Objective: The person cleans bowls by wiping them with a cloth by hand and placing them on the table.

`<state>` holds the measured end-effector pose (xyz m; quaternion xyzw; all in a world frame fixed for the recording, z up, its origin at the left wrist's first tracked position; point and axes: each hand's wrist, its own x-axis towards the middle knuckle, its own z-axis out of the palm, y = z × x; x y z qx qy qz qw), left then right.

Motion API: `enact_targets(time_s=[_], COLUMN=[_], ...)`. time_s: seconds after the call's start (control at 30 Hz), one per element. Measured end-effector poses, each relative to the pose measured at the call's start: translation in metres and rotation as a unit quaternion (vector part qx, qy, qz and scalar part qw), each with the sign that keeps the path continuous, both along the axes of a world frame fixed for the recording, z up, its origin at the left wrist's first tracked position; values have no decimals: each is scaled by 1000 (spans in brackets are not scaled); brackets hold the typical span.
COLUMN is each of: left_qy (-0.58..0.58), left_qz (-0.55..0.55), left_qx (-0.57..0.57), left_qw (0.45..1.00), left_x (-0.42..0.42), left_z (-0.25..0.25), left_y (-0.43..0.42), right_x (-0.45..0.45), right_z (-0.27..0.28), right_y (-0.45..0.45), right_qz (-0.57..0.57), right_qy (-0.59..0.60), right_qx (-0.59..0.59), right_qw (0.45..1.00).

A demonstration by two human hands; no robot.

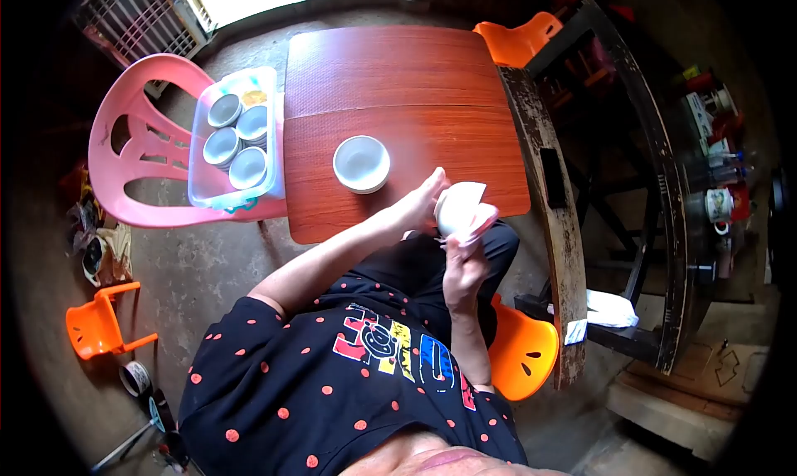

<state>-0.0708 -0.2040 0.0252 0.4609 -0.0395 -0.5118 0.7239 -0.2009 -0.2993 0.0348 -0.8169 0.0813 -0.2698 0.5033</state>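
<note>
My left hand [419, 204] grips a small white bowl [452, 210] by its side, tilted, just off the near right part of the table. My right hand [465, 273] is closed around a pink and white cloth [476, 224], which is pressed against the bowl; part of the bowl is hidden behind it. To the left of my hands, a short stack of white bowls [362, 164] stands upright on the reddish-brown wooden table [407, 69]. Further left, a clear plastic box [196, 165] holds several stacks of similar bowls [222, 146].
A pink plastic chair [108, 156] supports the box beside the table. Orange chairs stand at the far right [519, 40], by my right side [525, 356] and on the left floor [91, 327]. A worn dark wooden frame [573, 293] runs along the right.
</note>
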Motion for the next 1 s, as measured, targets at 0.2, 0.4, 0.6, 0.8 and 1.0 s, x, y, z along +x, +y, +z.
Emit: enact_targets(time_s=[0.2,0.4,0.6,0.8,1.0], left_qy=[-295,-479,-55,-443,-140], left_qz=[-29,-71,-123,-86,10], left_qx=[-19,-128,-22,-114,-116], left_qw=[955,866,991,885,983], left_x=[-7,-11,-11,-10,-12], left_z=[10,4,19,19,22], left_y=[14,17,19,25,19], right_x=[-17,1,-17,-10,-11], right_z=[-8,9,8,14,11], right_y=[25,-13,15,-7,3], right_qz=[23,-78,-38,-26,-40], right_qy=[36,-8,-35,-24,-45], right_qx=[155,550,162,462,286], right_qw=[987,832,985,886,956])
